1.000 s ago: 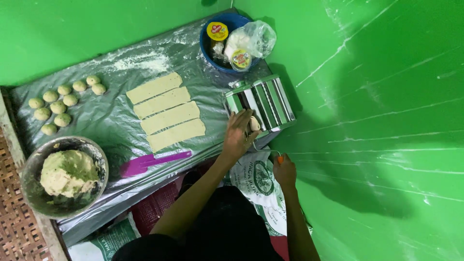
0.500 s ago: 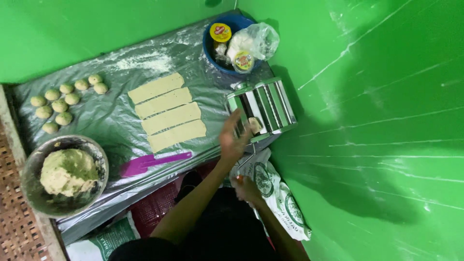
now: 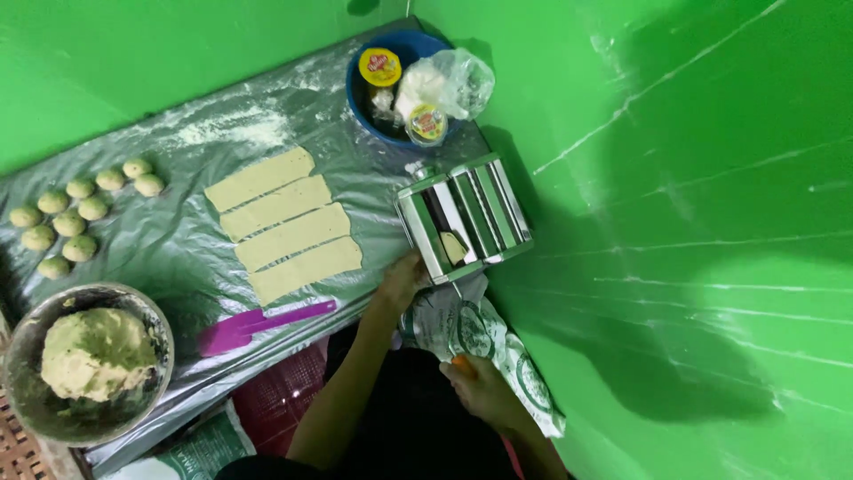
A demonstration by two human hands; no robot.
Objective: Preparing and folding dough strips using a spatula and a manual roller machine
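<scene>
Home-style makeshift dough-making corner, green walls [image 3: 675, 133] closing in tight around a low table [image 3: 178, 258] wearing plastic sheet dusted with flour; steel pasta roller [image 3: 462, 218] sitting at the table edge, rolled dough strips [image 3: 284, 222] and dough balls [image 3: 75, 213] lying out, metal bowl [image 3: 84, 364] holding a dough lump, blue bowl [image 3: 391, 89] holding jars and a bag

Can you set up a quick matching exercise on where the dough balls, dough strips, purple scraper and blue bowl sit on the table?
Things:
1. dough balls
2. dough strips
3. purple scraper
4. blue bowl

Places:
A. far end, above the metal roller machine
B. near edge, below the strips
C. left part, above the metal bowl
D. middle, laid in a row

Pairs: 1-C, 2-D, 3-B, 4-A
</scene>
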